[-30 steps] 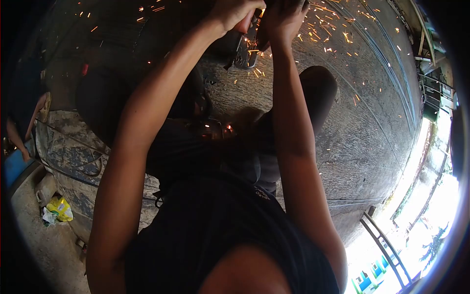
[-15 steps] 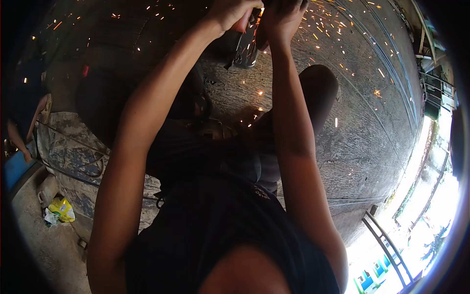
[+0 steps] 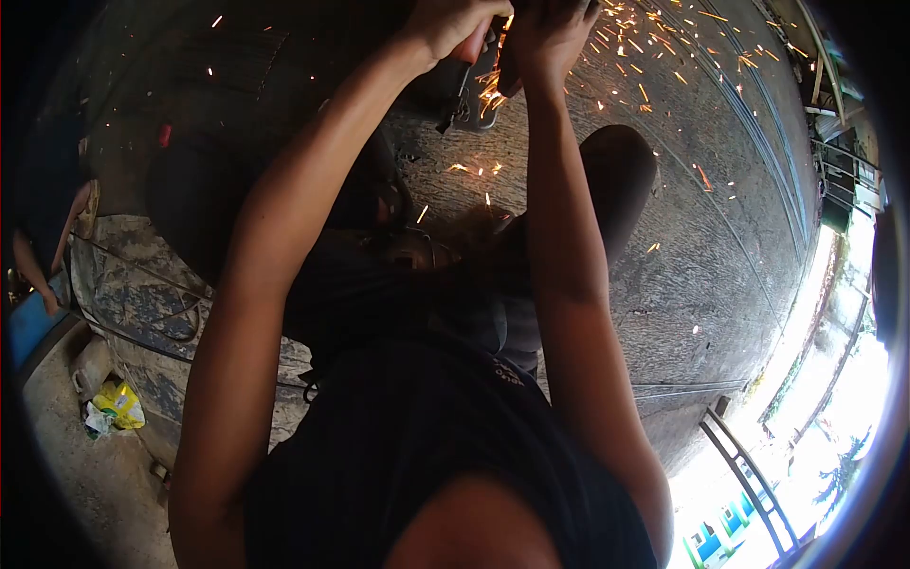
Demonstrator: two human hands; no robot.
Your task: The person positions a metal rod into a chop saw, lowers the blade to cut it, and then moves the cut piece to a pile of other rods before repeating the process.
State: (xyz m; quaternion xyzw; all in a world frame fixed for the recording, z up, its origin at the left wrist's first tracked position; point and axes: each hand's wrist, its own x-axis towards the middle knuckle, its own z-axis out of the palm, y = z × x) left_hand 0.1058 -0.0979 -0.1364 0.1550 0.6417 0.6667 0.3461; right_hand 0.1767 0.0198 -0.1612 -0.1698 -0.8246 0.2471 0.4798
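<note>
Looking down past the person's own dark shirt [image 3: 417, 446], the head view shows both bare arms stretched forward to the top edge of the picture, where the two hands meet over a power tool. The left hand [image 3: 453, 27] has its fingers wrapped round a reddish handle [image 3: 471, 49] of the tool. The right hand [image 3: 548, 38], just beside it, is curled over the dark top of the same tool, fingers closed on it; the fingertips are cut off by the frame edge. Below and between the hands a grey metal part of the grinder [image 3: 471, 95] hangs down, touching neither arm. Orange sparks [image 3: 654, 66] spray out from the spot between the hands and scatter to the right across the grey concrete floor [image 3: 720, 247], with a few falling toward the person's knees. A bent knee [image 3: 618, 171] in dark cloth sits to the right of the right forearm. At far left another person's arm [image 3: 38, 256] shows beside a blue object, well apart from the hands. A yellow wrapper [image 3: 116, 403] lies on the ground at lower left. Bright daylight and a metal frame [image 3: 744, 474] fill the lower right corner.
</note>
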